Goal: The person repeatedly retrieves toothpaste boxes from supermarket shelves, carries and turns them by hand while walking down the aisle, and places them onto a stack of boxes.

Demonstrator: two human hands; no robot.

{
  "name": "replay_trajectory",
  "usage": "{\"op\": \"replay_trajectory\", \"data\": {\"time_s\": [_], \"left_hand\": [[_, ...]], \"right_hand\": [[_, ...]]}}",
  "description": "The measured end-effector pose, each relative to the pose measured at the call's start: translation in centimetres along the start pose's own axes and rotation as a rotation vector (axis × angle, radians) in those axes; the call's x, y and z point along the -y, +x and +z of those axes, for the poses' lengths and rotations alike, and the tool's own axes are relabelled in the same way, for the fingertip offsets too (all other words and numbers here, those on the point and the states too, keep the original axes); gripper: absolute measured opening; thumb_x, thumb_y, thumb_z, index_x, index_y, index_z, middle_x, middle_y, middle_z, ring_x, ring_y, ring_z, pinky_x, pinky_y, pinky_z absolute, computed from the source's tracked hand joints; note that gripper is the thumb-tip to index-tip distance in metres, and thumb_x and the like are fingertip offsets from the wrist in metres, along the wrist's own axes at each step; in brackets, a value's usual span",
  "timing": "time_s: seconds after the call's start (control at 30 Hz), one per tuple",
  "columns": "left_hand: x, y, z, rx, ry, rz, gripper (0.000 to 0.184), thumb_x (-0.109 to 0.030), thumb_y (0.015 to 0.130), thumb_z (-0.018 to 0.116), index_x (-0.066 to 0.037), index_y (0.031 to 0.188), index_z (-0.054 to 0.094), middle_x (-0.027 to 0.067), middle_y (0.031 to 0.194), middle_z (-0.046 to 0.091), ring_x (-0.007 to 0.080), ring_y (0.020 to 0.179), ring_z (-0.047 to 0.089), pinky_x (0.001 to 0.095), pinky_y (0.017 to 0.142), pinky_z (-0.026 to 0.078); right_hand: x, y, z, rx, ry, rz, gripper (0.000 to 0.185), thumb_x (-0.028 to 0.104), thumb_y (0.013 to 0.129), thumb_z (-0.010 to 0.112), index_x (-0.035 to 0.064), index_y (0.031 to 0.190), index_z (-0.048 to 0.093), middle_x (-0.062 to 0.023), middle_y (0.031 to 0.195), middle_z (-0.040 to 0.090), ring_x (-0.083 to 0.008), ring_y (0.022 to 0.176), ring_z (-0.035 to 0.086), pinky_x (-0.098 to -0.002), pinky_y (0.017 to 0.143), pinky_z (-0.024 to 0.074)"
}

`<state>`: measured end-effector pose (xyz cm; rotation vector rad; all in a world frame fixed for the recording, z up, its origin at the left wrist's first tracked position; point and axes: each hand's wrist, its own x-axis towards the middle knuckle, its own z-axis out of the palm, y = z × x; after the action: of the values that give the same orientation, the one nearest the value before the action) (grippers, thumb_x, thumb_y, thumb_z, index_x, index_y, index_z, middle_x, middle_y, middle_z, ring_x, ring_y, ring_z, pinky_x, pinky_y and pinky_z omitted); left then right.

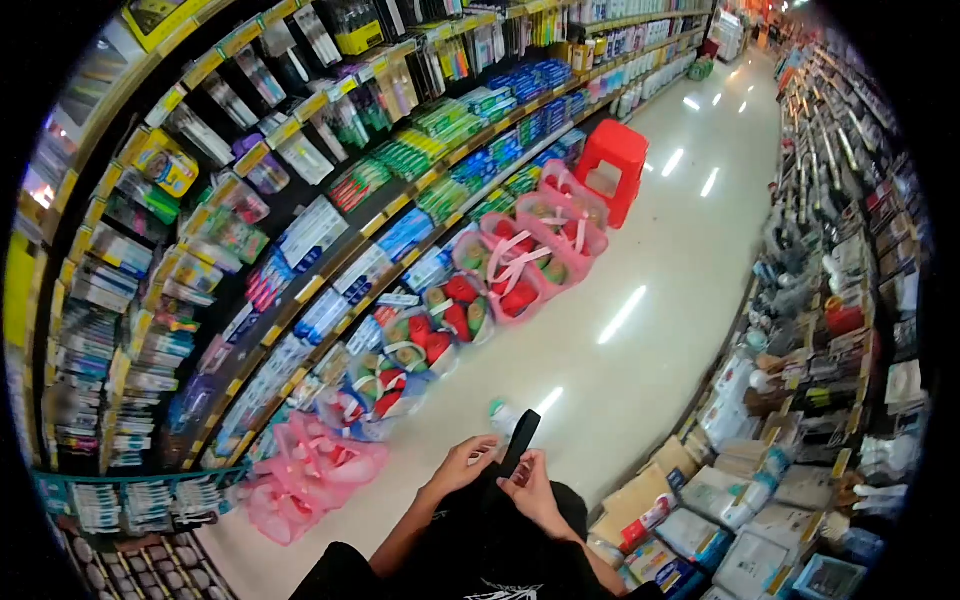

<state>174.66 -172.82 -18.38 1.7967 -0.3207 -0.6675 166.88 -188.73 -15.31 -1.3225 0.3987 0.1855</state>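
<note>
My right hand pinches a black strap; my left hand is beside it, its hold I cannot tell.

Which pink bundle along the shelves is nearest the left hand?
The pink bundle at the row's near end, left of the left hand; clear bags lie between it and the other pink bundles, toward the red stool.
</note>
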Motion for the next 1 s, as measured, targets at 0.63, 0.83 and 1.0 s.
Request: {"op": "replay_trajectory", "data": {"time_s": [0.63, 0.83, 1.0], "left_hand": [[-2.9, 13.8, -5.8, -0.202, -0.022, 0.051, 0.036, -0.022, 0.092, 0.057, -0.006, 0.123, 0.051, 0.0099, 0.113, 0.061, 0.0189, 0.103, 0.059, 0.0341, 0.088, 0.047], [-2.4, 15.9, -7.3, -0.262, -0.079, -0.009, 0.035, -0.021, 0.092, 0.057, -0.007, 0.123, 0.051, 0.008, 0.111, 0.061, 0.0169, 0.1, 0.058, 0.0326, 0.087, 0.047], [-1.4, 18.7, -8.8, -0.322, -0.077, -0.05, 0.035, -0.022, 0.091, 0.059, -0.006, 0.122, 0.051, 0.0085, 0.109, 0.061, 0.0174, 0.098, 0.06, 0.0319, 0.083, 0.048]], "right_hand": [[8.3, 17.5, -6.6, -0.065, -0.074, -0.129, 0.042, -0.007, 0.079, 0.065, 0.0076, 0.111, 0.041, 0.0028, 0.077, 0.039, -0.0061, 0.069, 0.042, -0.0203, 0.063, 0.0383], [8.7, 23.0, -9.3, -0.107, -0.004, 0.001, 0.039, 0.005, 0.084, 0.063, 0.0042, 0.119, 0.047, 0.0025, 0.082, 0.047, -0.0071, 0.076, 0.046, -0.0216, 0.07, 0.0403], [9.5, 29.2, -11.7, -0.016, -0.089, 0.008, 0.047, 0.016, 0.084, 0.068, 0.0014, 0.123, 0.044, -0.0095, 0.104, 0.057, -0.0169, 0.094, 0.056, -0.0289, 0.079, 0.0475]]}}
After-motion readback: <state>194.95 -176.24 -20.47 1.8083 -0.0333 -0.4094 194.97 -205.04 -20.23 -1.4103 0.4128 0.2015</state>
